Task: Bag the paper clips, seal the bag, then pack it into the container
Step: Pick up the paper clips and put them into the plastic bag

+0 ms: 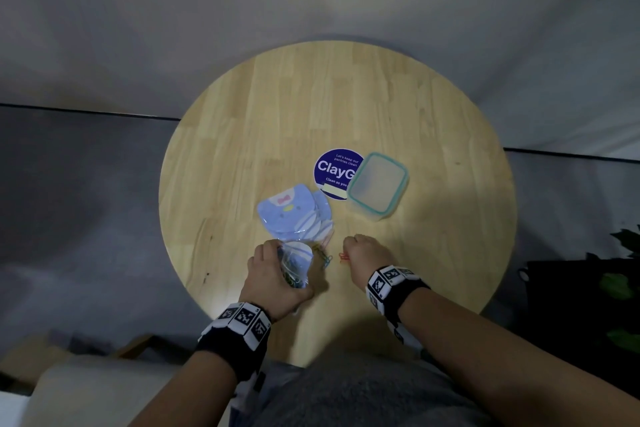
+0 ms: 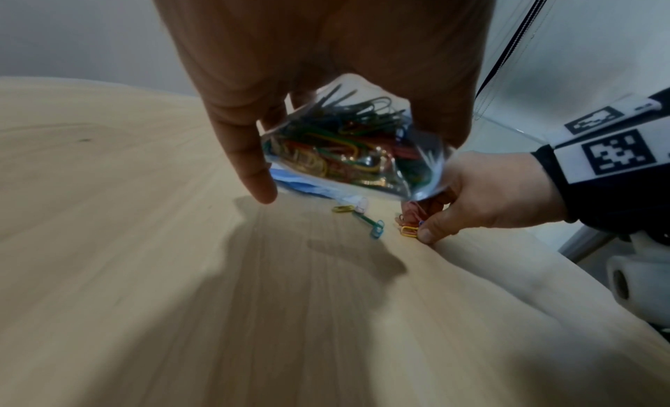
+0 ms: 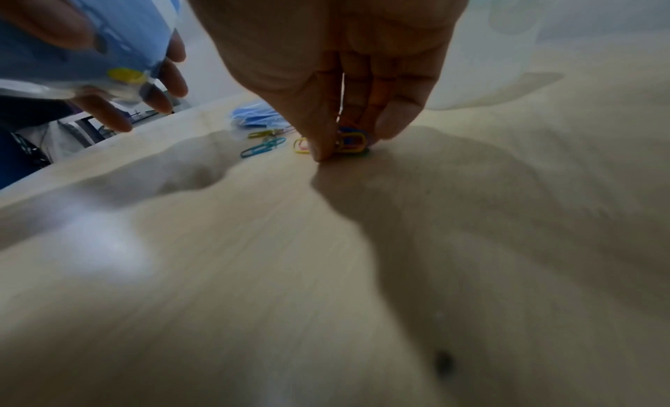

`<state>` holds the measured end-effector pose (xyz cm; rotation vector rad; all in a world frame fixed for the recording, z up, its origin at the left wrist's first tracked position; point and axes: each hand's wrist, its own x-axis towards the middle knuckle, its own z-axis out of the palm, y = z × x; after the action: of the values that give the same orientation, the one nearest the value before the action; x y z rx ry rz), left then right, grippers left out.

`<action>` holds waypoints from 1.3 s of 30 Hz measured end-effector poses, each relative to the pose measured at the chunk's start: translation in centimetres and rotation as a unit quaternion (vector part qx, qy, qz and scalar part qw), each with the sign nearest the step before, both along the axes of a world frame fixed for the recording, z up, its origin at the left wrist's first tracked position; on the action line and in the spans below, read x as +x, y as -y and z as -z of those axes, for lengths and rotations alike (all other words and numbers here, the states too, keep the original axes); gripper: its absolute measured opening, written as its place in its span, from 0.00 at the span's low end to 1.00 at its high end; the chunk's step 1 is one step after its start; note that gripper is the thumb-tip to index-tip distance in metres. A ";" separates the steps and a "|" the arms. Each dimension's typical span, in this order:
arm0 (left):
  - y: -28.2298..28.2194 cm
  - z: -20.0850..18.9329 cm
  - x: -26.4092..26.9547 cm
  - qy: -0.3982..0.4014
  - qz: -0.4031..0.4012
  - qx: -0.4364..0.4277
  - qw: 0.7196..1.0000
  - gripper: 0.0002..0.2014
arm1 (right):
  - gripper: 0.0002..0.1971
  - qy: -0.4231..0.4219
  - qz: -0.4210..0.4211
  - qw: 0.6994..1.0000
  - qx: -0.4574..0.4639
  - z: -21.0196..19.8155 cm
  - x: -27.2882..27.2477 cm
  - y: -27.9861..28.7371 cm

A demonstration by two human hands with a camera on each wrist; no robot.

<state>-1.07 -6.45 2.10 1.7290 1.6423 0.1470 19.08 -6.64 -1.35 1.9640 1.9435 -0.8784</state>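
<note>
Wooden table (image 1: 398,107): left hand (image 1: 277,274) grips bag (image 1: 294,267), right hand (image 1: 367,256) pinches, seemingly, paper clips (image 3: 348,143) near container (image 1: 377,185).

The room is dim, with light pooling from above on the round table (image 1: 346,107) while the edges fall dark and bend with wide-angle distortion. Both wrist views are soft and blurred up close, with hand shadows across the wood.
</note>
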 end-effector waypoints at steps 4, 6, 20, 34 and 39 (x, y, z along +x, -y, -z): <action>0.0 -0.1 0.2 -0.002 -0.005 0.004 1.000 0.39 | 0.16 -0.012 0.011 1.000 0.008 -0.5 0.2 0.1; 0.2 -0.2 0.5 0.000 -0.014 0.006 1.000 0.40 | 0.17 -0.036 0.058 0.998 0.011 -0.4 0.5 0.4; 1.9 1.4 5.1 -0.022 0.010 -0.012 1.000 0.44 | 0.07 -0.223 0.268 0.937 0.001 -2.5 4.9 2.7; 0.5 -0.8 9.4 0.008 0.007 0.119 0.993 0.36 | 0.09 -0.239 0.230 0.942 0.046 -10.4 2.1 -1.6; 1.1 -0.5 9.3 0.022 0.033 0.155 0.987 0.34 | 0.09 -0.233 0.251 0.939 0.010 -10.9 1.8 -2.5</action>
<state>8.26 -7.55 2.58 1.9935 1.5921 0.4254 20.84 -4.11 9.57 2.4936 1.6637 -1.5817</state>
